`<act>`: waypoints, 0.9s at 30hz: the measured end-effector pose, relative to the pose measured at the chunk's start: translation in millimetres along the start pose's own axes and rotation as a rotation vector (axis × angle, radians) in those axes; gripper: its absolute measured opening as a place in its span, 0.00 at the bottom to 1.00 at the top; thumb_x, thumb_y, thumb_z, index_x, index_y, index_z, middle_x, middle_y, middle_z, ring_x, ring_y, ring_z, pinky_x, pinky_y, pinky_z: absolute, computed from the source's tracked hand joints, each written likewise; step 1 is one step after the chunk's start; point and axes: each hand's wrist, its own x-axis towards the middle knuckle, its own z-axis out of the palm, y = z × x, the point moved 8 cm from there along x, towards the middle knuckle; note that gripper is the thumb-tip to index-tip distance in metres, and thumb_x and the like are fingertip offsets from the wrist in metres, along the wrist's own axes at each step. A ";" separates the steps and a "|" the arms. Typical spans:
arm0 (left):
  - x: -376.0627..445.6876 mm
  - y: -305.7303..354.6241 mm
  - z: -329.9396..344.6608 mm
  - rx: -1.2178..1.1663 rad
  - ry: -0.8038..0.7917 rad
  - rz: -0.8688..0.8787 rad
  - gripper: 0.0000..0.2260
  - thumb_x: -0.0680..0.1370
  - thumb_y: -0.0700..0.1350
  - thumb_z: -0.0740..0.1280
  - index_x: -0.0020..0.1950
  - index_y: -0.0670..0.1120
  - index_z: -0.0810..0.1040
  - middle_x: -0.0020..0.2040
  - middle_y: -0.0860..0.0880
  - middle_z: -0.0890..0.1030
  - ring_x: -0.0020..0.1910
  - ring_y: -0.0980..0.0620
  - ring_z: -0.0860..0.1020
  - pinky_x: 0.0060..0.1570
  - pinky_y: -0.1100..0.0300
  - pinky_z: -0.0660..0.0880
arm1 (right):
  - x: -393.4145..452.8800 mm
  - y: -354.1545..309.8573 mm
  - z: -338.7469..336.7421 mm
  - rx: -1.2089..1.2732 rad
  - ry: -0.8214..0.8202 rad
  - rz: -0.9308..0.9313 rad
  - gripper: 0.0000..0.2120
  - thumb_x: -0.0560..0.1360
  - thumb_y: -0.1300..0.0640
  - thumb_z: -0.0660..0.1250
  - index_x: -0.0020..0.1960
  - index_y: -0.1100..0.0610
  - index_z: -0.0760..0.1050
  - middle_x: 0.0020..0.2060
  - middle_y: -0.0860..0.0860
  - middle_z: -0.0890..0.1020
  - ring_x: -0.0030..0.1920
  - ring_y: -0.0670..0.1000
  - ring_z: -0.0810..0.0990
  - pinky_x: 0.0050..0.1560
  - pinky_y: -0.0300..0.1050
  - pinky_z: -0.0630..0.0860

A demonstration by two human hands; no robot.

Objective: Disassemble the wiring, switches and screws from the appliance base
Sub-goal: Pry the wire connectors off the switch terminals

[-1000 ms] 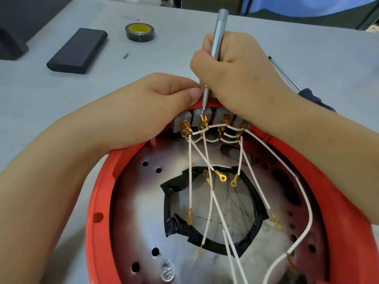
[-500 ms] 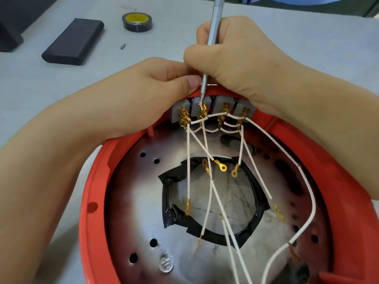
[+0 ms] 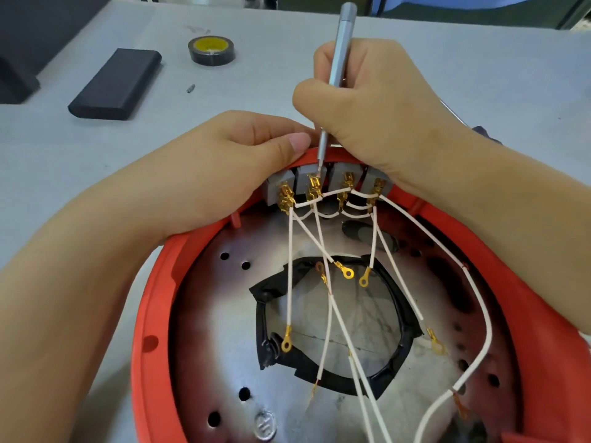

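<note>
The red appliance base (image 3: 153, 302) lies open side up, its metal plate (image 3: 208, 314) showing. A row of grey switches (image 3: 323, 183) with brass terminals sits at its far rim. Several white wires (image 3: 332, 311) with gold ring lugs run from the switches across the plate. My left hand (image 3: 224, 174) grips the far rim beside the switches, thumb on the edge. My right hand (image 3: 374, 107) holds a slim silver screwdriver (image 3: 339, 49) upright, its tip at the second switch's terminal.
On the grey table beyond the base lie a black block (image 3: 118, 83), a roll of black tape (image 3: 211, 50) with a yellow core and a small loose screw (image 3: 190, 88). A second screwdriver (image 3: 479, 129) peeks out behind my right wrist. A dark box (image 3: 16, 78) sits far left.
The view shifted slightly. Both hands stay at the switch row, and the screwdriver tip remains at the second terminal; the wires have not visibly moved.
</note>
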 end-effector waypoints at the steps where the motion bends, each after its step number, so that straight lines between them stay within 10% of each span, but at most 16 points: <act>1: 0.2 -0.3 0.0 0.001 -0.001 0.002 0.12 0.82 0.48 0.58 0.55 0.56 0.81 0.50 0.57 0.85 0.52 0.59 0.82 0.59 0.62 0.74 | 0.3 0.1 0.4 -0.004 -0.001 0.000 0.15 0.72 0.62 0.64 0.30 0.55 0.62 0.25 0.48 0.64 0.27 0.43 0.64 0.30 0.34 0.65; 20: 1.3 -0.3 -1.8 0.028 0.010 0.026 0.11 0.82 0.49 0.59 0.54 0.56 0.82 0.49 0.52 0.85 0.53 0.50 0.82 0.61 0.52 0.73 | 2.5 1.1 8.1 0.011 -0.052 0.021 0.18 0.72 0.61 0.64 0.28 0.54 0.60 0.21 0.44 0.60 0.24 0.43 0.62 0.26 0.31 0.61; 23: -0.1 -1.1 -1.2 0.025 0.005 0.012 0.11 0.80 0.54 0.60 0.55 0.59 0.81 0.52 0.43 0.84 0.54 0.44 0.81 0.59 0.40 0.74 | 0.4 -2.8 -1.1 0.031 0.035 -0.005 0.16 0.72 0.62 0.64 0.30 0.55 0.61 0.24 0.47 0.63 0.27 0.45 0.64 0.28 0.38 0.66; 27: -3.8 3.5 -2.4 0.023 0.036 0.009 0.12 0.82 0.50 0.58 0.51 0.58 0.81 0.47 0.56 0.85 0.48 0.57 0.82 0.53 0.50 0.77 | -1.9 -8.3 -14.3 0.109 0.112 0.018 0.16 0.75 0.61 0.63 0.31 0.55 0.62 0.27 0.51 0.65 0.30 0.48 0.67 0.35 0.49 0.73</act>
